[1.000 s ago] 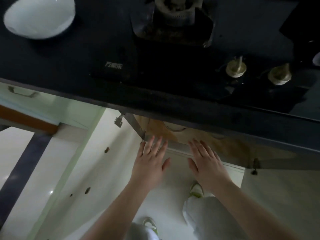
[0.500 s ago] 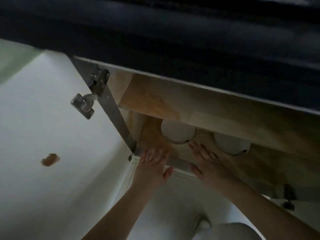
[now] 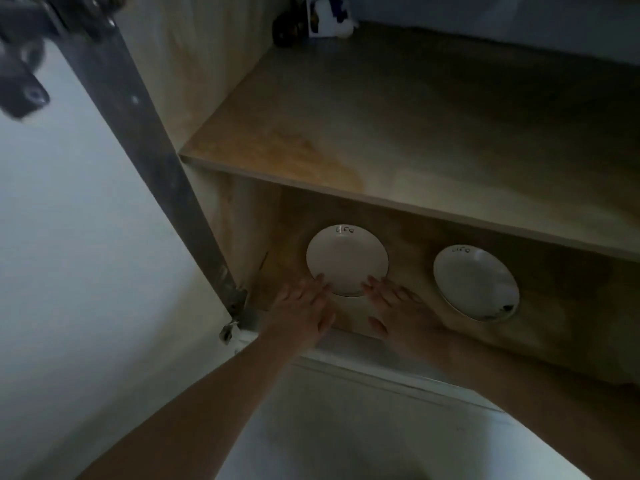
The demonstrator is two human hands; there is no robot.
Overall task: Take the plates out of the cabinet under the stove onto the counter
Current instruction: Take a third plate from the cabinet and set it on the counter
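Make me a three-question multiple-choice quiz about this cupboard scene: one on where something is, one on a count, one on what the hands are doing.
1. Where do the plates lie?
A. On the upper shelf
B. On the cabinet floor under the shelf
C. On the counter

2. How many white plates show?
A. One
B. Two
C. Four

3. What are the hands doing?
A. Spread open at the near rim of the left plate
B. Lifting the right plate
C. Closing the door

Answers:
1. B: both sit below the shelf.
2. B: the left plate and the right plate.
3. A: the left hand and right hand flank its near edge, fingers extended, plate not lifted.
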